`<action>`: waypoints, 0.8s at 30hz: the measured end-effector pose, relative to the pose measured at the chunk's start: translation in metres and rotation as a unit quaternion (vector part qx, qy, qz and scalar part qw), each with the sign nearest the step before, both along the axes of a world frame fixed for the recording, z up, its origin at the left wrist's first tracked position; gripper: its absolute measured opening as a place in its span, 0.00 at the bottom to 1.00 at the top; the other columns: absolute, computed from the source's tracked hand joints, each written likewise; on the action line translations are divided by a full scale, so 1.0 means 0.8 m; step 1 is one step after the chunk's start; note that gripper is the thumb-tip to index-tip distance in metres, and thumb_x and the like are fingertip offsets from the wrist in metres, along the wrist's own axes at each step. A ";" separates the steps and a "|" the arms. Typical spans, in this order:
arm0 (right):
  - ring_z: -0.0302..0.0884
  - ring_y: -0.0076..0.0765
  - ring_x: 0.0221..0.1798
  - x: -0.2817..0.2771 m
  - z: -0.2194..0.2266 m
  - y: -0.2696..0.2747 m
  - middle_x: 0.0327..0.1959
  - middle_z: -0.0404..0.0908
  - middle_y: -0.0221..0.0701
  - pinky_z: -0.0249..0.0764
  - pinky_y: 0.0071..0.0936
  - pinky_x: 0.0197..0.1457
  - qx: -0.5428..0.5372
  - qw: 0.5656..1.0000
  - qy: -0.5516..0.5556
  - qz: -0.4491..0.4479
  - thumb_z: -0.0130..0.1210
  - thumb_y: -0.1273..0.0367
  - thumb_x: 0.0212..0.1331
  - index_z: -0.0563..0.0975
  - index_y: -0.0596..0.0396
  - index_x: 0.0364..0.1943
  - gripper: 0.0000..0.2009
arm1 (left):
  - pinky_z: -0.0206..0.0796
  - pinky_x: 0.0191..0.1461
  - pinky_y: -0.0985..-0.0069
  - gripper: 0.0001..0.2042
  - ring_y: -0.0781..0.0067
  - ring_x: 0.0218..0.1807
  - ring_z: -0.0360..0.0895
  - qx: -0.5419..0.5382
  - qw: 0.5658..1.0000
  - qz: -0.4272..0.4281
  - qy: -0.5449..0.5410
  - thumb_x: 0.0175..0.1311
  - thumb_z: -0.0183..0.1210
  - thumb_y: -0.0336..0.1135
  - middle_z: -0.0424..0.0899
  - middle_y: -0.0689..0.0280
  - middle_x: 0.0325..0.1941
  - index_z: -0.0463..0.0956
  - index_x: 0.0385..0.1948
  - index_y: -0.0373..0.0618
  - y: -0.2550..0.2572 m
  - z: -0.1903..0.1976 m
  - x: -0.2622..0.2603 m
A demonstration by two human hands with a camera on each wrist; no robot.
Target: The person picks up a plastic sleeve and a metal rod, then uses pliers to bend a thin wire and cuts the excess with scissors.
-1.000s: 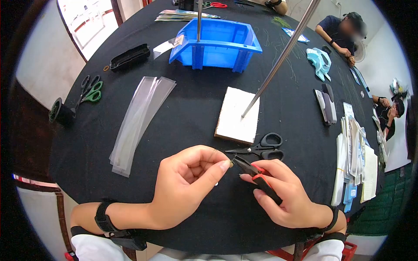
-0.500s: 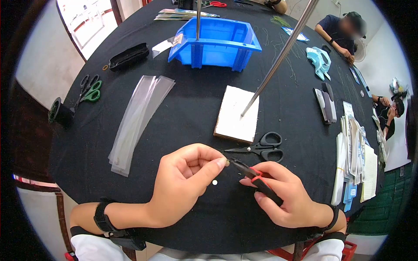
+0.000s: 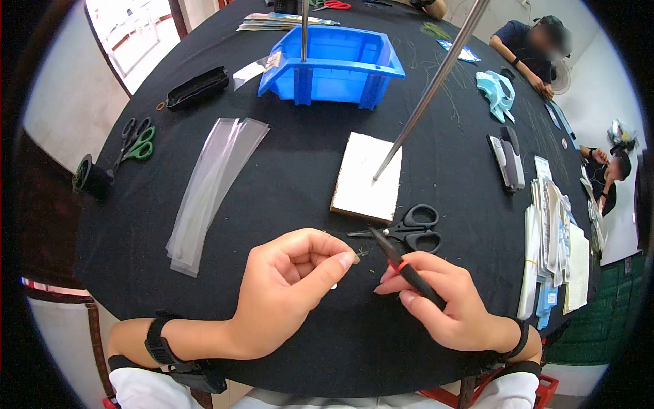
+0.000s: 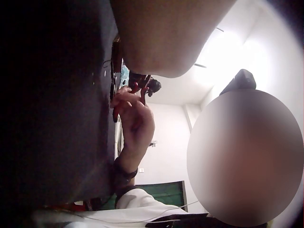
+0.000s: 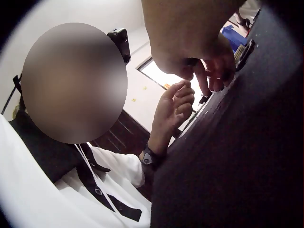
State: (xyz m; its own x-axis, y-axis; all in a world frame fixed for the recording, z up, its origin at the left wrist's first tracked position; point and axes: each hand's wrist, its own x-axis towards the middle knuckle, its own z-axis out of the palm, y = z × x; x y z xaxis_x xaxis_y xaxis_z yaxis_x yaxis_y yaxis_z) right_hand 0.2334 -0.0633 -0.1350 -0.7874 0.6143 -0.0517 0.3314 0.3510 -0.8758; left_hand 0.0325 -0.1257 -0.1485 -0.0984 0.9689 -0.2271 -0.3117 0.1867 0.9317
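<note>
Between thumb and index finger, my left hand (image 3: pixel 289 296) pinches a tiny thing with thin, wiry greenish ends (image 3: pixel 362 253) sticking out to the right. What that thing is I cannot tell. My right hand (image 3: pixel 446 296) grips a pair of pliers (image 3: pixel 394 255) with black and red handles, their dark nose pointing up and left, a short way right of the left fingertips. Just beyond the pliers lie black-handled scissors (image 3: pixel 417 230). In the left wrist view my right hand (image 4: pixel 137 118) shows; the right wrist view shows my left hand (image 5: pixel 172 111) with curled fingers.
A white block (image 3: pixel 364 180) with a metal rod (image 3: pixel 426 99) stands ahead. Behind it is a blue bin (image 3: pixel 334 71). Clear plastic sleeves (image 3: pixel 211 194) and green-handled scissors (image 3: pixel 142 144) lie left; a stapler (image 3: pixel 506 160) and stacked packets (image 3: pixel 545 232) lie right. A small white disc (image 3: pixel 334 286) lies below my left fingertips.
The pliers' nose was at the left fingertips; it has drawn away to the right and swung upward, turned in my right hand. My left hand keeps its pinch in nearly the same place.
</note>
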 end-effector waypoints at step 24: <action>0.75 0.40 0.40 -0.001 0.003 -0.020 0.38 0.73 0.39 0.71 0.30 0.44 0.003 1.000 0.020 0.018 0.50 0.74 0.52 0.75 0.63 0.34 0.07 | 0.59 0.27 0.91 0.03 0.91 0.27 0.68 0.078 0.991 -0.051 0.092 0.59 0.54 0.23 0.76 0.69 0.28 0.72 0.32 0.35 -0.010 -0.005 0.000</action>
